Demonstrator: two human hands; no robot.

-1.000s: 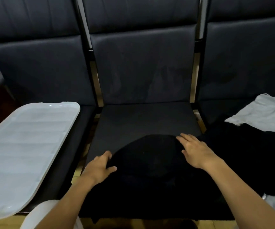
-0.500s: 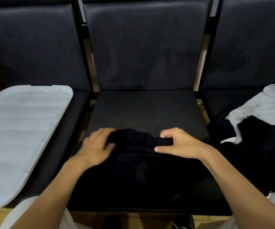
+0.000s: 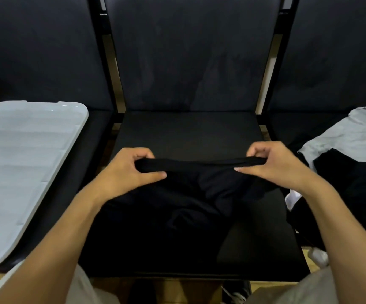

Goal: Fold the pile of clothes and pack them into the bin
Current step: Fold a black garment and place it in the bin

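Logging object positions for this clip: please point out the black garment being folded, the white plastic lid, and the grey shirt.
black garment (image 3: 199, 194), head view, on its bunched middle below the lifted edge.
white plastic lid (image 3: 24, 154), head view, on its ribbed top surface.
grey shirt (image 3: 357, 132), head view, on its crumpled body.

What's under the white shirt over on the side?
Black clothes lie under the white shirt, on the right-hand chair seat. How many pieces cannot be told; the shirt covers part of them.

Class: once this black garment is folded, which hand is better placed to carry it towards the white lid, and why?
Probably the left hand: it grips the black garment at the end nearer the white lid. The right hand would have to cross over.
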